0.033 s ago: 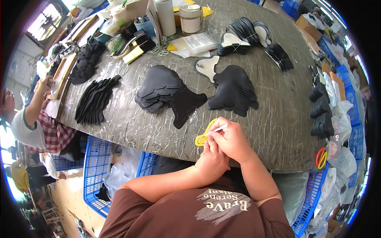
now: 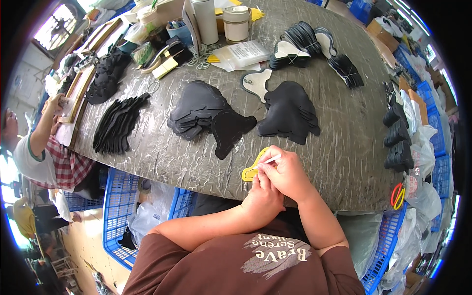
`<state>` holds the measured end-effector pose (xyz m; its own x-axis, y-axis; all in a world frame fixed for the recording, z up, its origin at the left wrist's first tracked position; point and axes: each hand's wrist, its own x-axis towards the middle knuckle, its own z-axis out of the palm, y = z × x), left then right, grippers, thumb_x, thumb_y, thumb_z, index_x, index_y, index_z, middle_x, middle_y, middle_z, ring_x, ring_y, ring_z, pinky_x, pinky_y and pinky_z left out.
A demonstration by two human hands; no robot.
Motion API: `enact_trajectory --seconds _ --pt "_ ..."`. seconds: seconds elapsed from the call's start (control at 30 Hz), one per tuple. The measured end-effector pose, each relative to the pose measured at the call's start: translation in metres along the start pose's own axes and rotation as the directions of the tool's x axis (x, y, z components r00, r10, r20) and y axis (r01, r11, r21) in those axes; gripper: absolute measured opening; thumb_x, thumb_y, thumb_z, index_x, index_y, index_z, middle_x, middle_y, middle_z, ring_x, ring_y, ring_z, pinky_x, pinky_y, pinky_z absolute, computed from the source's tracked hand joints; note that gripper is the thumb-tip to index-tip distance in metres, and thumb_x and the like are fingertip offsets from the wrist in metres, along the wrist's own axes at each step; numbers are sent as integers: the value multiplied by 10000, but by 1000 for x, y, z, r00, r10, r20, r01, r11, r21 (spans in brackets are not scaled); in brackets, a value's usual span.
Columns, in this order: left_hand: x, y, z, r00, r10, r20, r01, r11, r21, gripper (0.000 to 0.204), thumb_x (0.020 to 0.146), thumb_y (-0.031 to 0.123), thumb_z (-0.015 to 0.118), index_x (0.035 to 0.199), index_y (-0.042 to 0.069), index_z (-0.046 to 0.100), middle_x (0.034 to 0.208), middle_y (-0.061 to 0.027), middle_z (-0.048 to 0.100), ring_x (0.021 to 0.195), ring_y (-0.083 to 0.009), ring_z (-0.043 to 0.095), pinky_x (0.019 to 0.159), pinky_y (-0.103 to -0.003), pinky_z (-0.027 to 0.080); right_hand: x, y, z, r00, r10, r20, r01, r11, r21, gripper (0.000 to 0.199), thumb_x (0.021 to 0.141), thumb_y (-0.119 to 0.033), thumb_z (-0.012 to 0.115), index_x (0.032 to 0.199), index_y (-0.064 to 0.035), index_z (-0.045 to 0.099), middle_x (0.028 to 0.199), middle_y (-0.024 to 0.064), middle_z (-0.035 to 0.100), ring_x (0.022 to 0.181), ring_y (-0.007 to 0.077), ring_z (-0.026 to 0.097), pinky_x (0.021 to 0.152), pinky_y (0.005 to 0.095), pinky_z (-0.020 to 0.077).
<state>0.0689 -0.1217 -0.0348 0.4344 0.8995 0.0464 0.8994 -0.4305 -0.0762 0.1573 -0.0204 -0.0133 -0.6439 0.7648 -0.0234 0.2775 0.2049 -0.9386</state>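
My right hand grips a slim white pen, its tip on a flat yellow template with a curved slot. Just below, my left hand has its fingers bent together at the template's near edge, pinching or pressing it; the fingertips are partly hidden by my right hand. Whatever lies beneath the template cannot be made out. Beyond my hands sit two stacks of black cut pieces, a left stack and a right stack. One black piece rests against the left stack.
A row of narrow black strips lies at the left. Tied bundles and a pale template are farther back, near cups and a bag. Scissors hang at the right edge. Blue crates flank me; another person works at left.
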Motion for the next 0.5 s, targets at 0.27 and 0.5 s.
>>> enact_trajectory --seconds 0.27,0.5 --pt "3 -4 3 1000 6 20 -5 1000 -23 769 732 596 663 1123 -66 633 1143 -356 576 1092 -567 537 918 -549 494 9 10 1 995 -96 -4 95 992 -80 58 834 12 648 844 31 595 779 132 669 722 185 672 660 308 526" --pt "4 -2 2 998 -56 21 57 998 -20 807 743 583 665 1159 -105 591 1148 -371 561 1097 -512 562 920 -512 503 18 11 -7 985 -140 -101 128 985 -114 98 838 -19 654 816 11 563 747 164 647 682 297 659 620 360 508"
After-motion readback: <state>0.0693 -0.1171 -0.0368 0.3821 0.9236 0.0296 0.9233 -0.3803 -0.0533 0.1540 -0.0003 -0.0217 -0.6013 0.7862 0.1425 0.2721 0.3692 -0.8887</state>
